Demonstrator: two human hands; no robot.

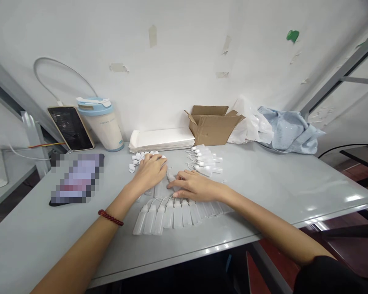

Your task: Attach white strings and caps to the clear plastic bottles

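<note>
My left hand (150, 169) reaches over a cluster of small white caps (138, 157), its fingers bent down among them. One cap shows at its fingertips; what they pinch, if anything, is hidden. Beside it, my right hand (196, 185) has its fingers closed about a small translucent squeeze bottle (171, 177) with a thin tip, partly covered by the fingers. Below the hands lies a row of similar bottles (151, 220) with thin bent tubes. Several more bottles with white tops (207, 157) lie beyond my right hand. Another bottle body (159, 190) lies between the hands.
At the back stand a blue-lidded cup (102, 126), a phone (71, 128) on a cable, stacked white trays (162, 139), an open cardboard box (213, 128), a white plastic bag (248, 124) and a blue cloth (291, 128). A blurred-out device (79, 177) lies left.
</note>
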